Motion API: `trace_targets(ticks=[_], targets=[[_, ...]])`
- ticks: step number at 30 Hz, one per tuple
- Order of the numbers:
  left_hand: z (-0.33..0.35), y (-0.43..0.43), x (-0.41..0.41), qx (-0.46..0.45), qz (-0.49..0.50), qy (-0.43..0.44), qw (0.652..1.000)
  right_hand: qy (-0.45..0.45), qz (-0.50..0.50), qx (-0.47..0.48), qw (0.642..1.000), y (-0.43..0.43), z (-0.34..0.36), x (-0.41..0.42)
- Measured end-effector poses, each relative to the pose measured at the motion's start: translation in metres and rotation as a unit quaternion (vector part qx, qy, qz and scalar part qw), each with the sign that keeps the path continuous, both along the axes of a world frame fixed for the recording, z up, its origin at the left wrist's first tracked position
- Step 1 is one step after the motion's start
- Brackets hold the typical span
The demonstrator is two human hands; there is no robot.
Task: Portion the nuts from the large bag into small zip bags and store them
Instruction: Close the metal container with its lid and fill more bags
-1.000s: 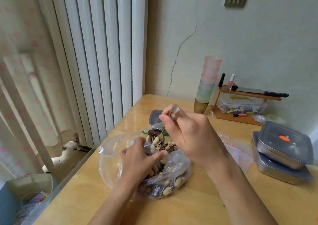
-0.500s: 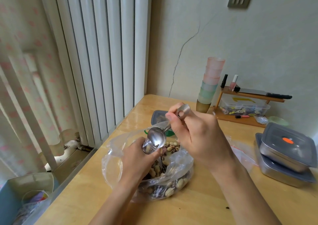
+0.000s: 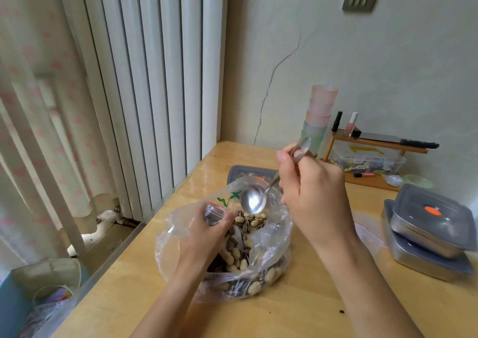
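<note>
Our right hand (image 3: pixel 315 193) pinches the spoon (image 3: pixel 254 202) over the nuts (image 3: pixel 236 256) in the big bag (image 3: pixel 170 237) on the counter (image 3: pixel 297 312); our left hand (image 3: pixel 207 237) grips a small bag (image 3: pixel 214 212).

place: home room | signs: wooden table (image 3: pixel 297 312); radiator (image 3: pixel 144 84); floral curtain (image 3: pixel 33 105); stacked cups (image 3: pixel 319 116); nail polish (image 3: pixel 351 124)

spoon (image 3: pixel 254 202): lifted clear of nuts (image 3: pixel 243 234), above large bag (image 3: pixel 271 237) mouth, bowl seemingly empty
right hand (image 3: pixel 315 198): raised higher
</note>
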State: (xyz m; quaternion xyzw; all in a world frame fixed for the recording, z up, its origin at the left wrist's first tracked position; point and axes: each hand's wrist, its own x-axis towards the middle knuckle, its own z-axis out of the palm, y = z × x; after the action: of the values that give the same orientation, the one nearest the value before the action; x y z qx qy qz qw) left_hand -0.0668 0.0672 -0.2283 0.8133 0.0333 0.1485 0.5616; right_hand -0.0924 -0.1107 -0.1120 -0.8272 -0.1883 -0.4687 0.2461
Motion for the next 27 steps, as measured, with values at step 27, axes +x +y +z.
trace_targets(ticks=[27], targets=[[-0.024,0.009,0.011,0.045,0.147,-0.007,0.988,0.008,-0.016,-0.003,1.0,0.025,-0.047,0.02]])
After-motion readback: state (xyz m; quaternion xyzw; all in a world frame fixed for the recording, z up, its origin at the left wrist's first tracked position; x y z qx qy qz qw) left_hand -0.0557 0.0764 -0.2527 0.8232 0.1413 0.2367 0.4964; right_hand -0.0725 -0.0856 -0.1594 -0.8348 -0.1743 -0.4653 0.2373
